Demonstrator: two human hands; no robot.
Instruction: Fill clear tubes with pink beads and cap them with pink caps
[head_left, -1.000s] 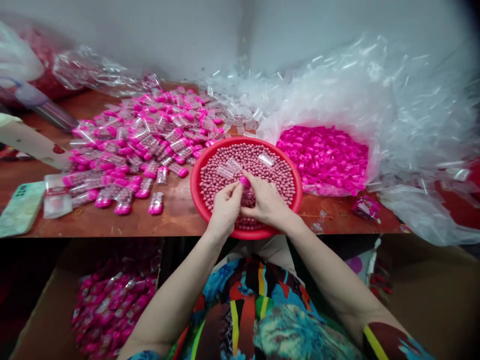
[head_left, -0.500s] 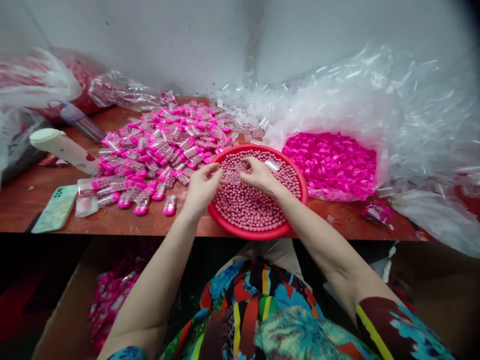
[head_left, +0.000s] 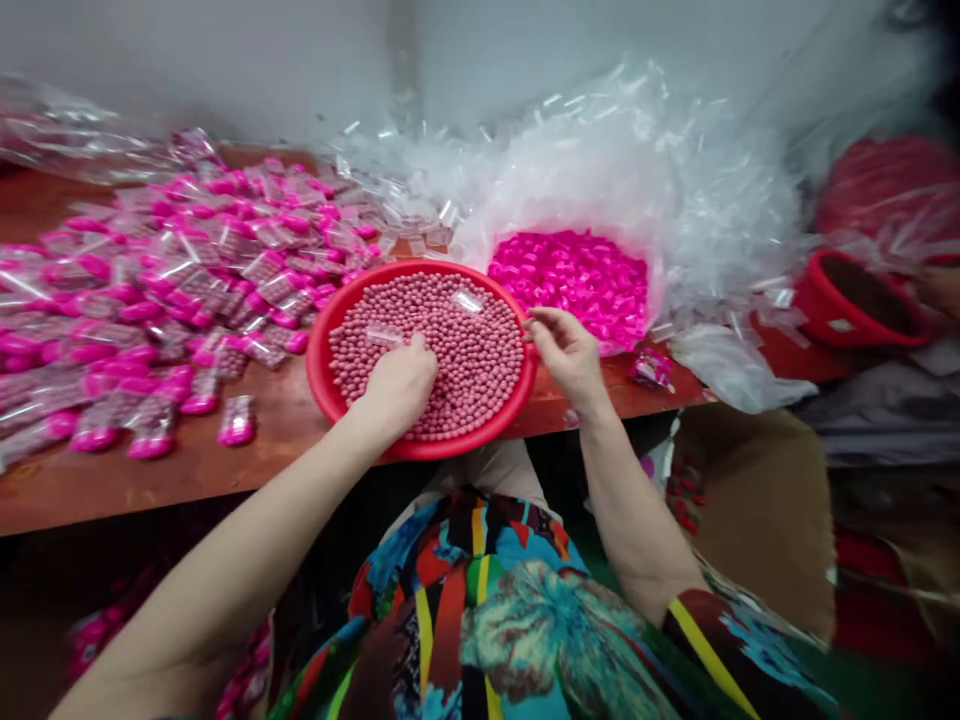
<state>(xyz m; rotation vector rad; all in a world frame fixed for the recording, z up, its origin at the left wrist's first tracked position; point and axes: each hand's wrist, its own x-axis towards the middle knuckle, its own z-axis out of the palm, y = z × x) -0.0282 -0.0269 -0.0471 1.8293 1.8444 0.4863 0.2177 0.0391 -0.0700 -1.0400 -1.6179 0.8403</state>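
A: What differs from half a second back?

B: The view has swung right, so the bottle and phone on the left are gone and a red tub (head_left: 855, 300) shows at the far right. The hands, which met over the far side of the basin, have parted.

A: Start with the biggest things.

B: The wooden tabletop (head_left: 187, 465) carries everything. At the back a big clear plastic bag (head_left: 675, 190) lies open, holding a heap of bright pink caps (head_left: 574, 280). On the left spreads a pile of filled clear packets with pink ends (head_left: 187, 270).

A: And the basin?

B: The red basin (head_left: 330, 330) sits at the tabletop's near edge, full of small dull-pink beads (head_left: 465, 350). Two small clear empty tubes (head_left: 467, 300) lie on top of the beads.

A: The hands?

B: The left hand (head_left: 397, 385) rests palm down on the beads, fingers curled in; whether it has anything hold of I cannot tell. The right hand (head_left: 566, 350) hovers at the basin's right rim, beside the caps, fingers loosely bent and half open, nothing visibly in it.
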